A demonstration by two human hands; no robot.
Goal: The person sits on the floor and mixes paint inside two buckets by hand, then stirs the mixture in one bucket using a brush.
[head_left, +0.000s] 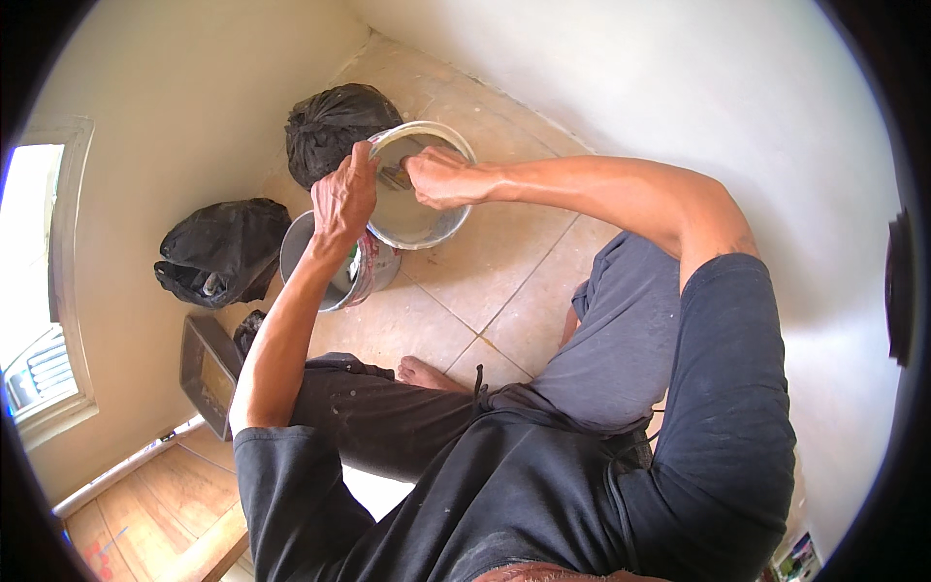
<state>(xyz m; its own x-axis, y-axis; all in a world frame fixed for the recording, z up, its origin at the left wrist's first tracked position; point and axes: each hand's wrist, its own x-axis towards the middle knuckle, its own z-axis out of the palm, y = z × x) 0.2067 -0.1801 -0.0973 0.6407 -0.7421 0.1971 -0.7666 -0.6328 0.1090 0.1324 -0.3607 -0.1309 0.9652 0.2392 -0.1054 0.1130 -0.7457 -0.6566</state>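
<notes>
A white bucket (pixel 424 233) stands on the tiled floor, with pale grey matter inside it. My left hand (pixel 347 197) is closed on the near-left side of its rim, thumb up. My right hand (pixel 444 178) is inside the bucket's opening, its fingers closed round a small flat tool (pixel 395 177) whose kind I cannot make out. Most of that tool is hidden by the fist and the shade in the bucket. Below my left wrist stands a second bucket (pixel 377 274), stained on the outside and partly covered by my forearm.
Two black plastic bags, one (pixel 335 126) behind the buckets and one (pixel 225 247) to the left, rest near the wall. A dark rectangular tray (pixel 206 367) leans at the left. White walls (pixel 621 78) meet in the far corner. My bare foot (pixel 427 373) is on the tiles.
</notes>
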